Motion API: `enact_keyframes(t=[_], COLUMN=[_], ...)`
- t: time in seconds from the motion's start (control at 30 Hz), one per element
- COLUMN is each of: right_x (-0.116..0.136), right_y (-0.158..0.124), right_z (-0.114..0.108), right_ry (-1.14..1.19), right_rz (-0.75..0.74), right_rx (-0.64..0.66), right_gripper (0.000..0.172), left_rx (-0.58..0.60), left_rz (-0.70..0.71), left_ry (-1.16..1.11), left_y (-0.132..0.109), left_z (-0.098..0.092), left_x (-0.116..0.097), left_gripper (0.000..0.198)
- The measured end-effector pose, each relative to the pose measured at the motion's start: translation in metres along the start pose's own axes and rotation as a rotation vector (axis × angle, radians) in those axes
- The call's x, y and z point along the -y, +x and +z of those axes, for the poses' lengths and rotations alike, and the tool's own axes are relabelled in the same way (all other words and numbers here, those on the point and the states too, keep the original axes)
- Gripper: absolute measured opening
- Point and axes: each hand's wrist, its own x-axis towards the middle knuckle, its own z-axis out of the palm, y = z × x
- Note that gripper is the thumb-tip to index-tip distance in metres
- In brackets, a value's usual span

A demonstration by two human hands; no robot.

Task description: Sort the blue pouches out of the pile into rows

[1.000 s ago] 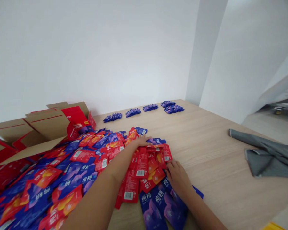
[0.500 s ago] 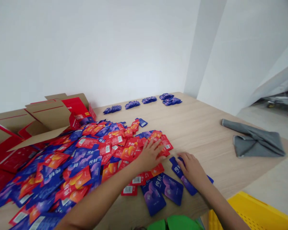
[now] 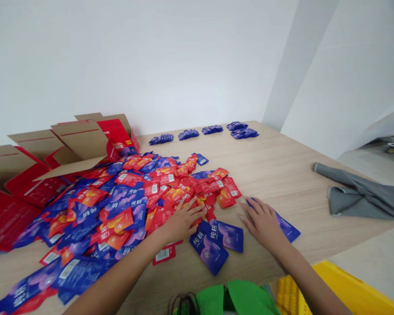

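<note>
My left hand (image 3: pixel 183 221) rests on the near edge of a heap of red sachets (image 3: pixel 180 190), palm down with its fingers spread. Under my right hand (image 3: pixel 262 221) lies a blue sachet (image 3: pixel 287 227), partly covered by the palm. The right hand's fingers are apart and a little blurred. Between the two hands, two more blue sachets (image 3: pixel 210 253) overlap flat on the wooden table (image 3: pixel 265 175). Mixed blue and red sachets (image 3: pixel 118 197) are piled to the left of my left hand.
Open red cardboard boxes (image 3: pixel 22 188) stand at the left behind the pile. Several bundles of blue sachets (image 3: pixel 212 129) lie along the wall. A folded grey cloth (image 3: pixel 364 197) is at the right, and a yellow crate (image 3: pixel 344 288) sits below the table edge.
My left hand has moved left and nearer to me over the red sachets. Beneath my right hand, the blue sachet has shifted right. The camera view has also turned slightly.
</note>
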Motion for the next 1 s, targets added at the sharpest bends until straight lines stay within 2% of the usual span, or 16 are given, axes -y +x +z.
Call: enact_keyframes(t=[0.07, 0.17, 0.27, 0.33, 0.5, 0.63, 0.77, 0.83, 0.9, 1.0], right_x=[0.023, 0.062, 0.087, 0.09, 0.065, 0.038, 0.02, 0.011, 0.001, -0.016], right_y=[-0.004, -0.014, -0.025, -0.033, -0.053, -0.057, -0.048, -0.043, -0.04, -0.038], right_z=[-0.008, -0.015, -0.008, 0.0, 0.01, 0.008, 0.008, 0.008, 0.009, 0.01], right_ry=[0.112, 0.251, 0.259, 0.212, 0.054, -0.035, -0.08, -0.094, -0.117, -0.172], right_rz=[-0.157, -0.357, -0.407, -0.376, -0.232, -0.142, -0.033, 0.018, 0.057, 0.102], right_rx=[0.082, 0.274, 0.361, 0.324, 0.121, 0.029, 0.035, 0.061, 0.076, 0.06], right_gripper=[0.04, 0.048, 0.056, 0.052, 0.051, 0.05, 0.045, 0.044, 0.044, 0.043], left_rx=[-0.023, -0.06, -0.08, -0.096, -0.154, -0.195, -0.163, -0.111, -0.057, -0.014], left_rz=[-0.017, -0.046, -0.059, -0.071, -0.133, -0.156, -0.256, -0.275, -0.262, -0.196], left_ry=[0.015, 0.049, 0.072, 0.076, 0.038, 0.029, 0.028, 0.026, 0.033, 0.069], left_y=[-0.01, -0.019, -0.022, -0.02, 0.003, 0.051, 0.112, 0.136, 0.149, 0.147], left_z=[0.003, 0.007, 0.007, 0.005, -0.006, -0.012, -0.008, -0.005, -0.002, -0.001], left_x=[0.006, 0.011, 0.011, 0.009, -0.002, -0.005, 0.004, 0.01, 0.014, 0.015], left_gripper=[0.054, 0.049, 0.047, 0.046, 0.044, 0.05, 0.062, 0.069, 0.071, 0.061])
